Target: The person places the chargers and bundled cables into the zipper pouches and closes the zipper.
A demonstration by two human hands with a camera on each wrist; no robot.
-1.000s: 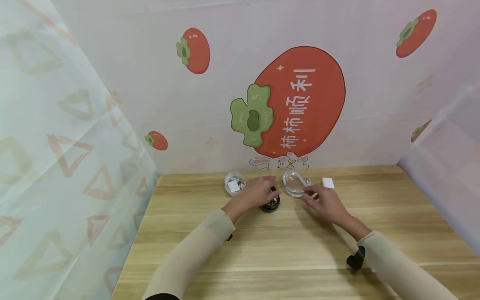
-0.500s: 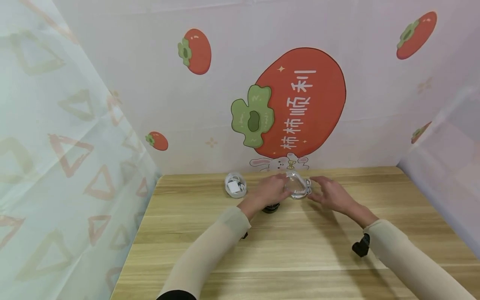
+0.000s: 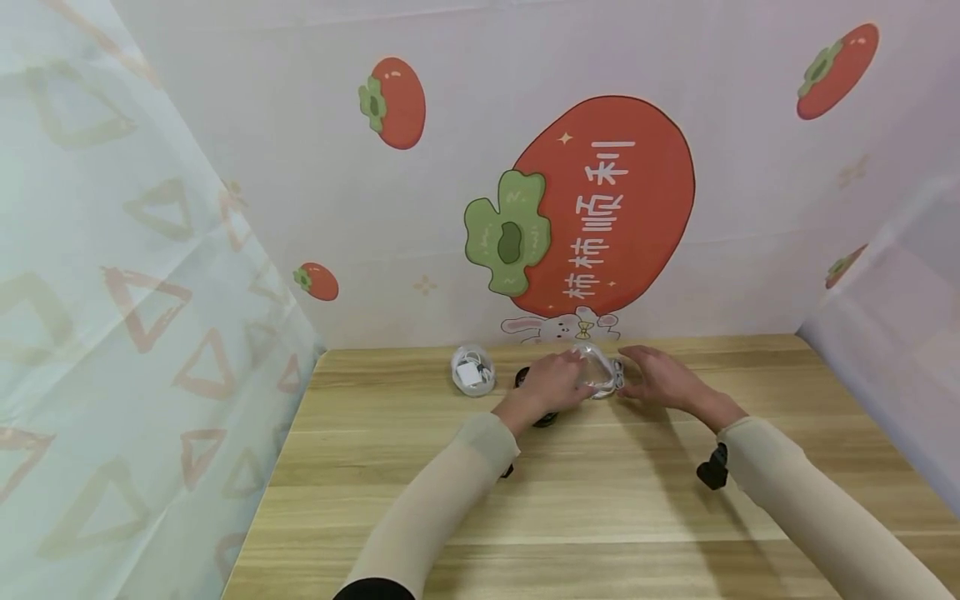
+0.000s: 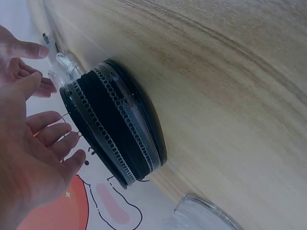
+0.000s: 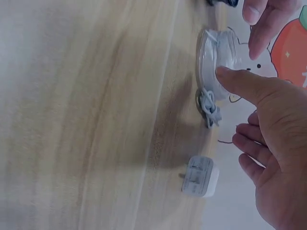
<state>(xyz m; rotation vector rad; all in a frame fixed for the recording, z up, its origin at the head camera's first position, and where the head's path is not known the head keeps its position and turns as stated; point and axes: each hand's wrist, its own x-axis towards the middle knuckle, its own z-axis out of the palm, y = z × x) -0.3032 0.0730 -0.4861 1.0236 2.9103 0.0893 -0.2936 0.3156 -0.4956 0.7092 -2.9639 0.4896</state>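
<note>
A clear round case (image 3: 600, 367) lies near the table's back edge, between my two hands. My left hand (image 3: 553, 383), fingers loosely bent, reaches over its left side and covers part of a round black case (image 4: 112, 124). My right hand (image 3: 660, 381) is at its right side, fingers relaxed. In the right wrist view that thumb overlaps the case's edge; whether it touches I cannot tell. A small bundle of white cable (image 5: 208, 106) lies against the clear case. Below it in that view rests a white charger plug (image 5: 199, 177), hidden by my hand in the head view.
A second clear round case (image 3: 472, 371), holding a white charger plug and cable, stands left of the black case on the wooden table (image 3: 600, 500). A printed cloth wall (image 3: 375, 208) rises directly behind the table's back edge, with further cloth on both sides.
My left hand has moved right, from over the black case to the clear case. My right hand has shifted slightly right and away from the clear case, covering the charger plug in the head view.
</note>
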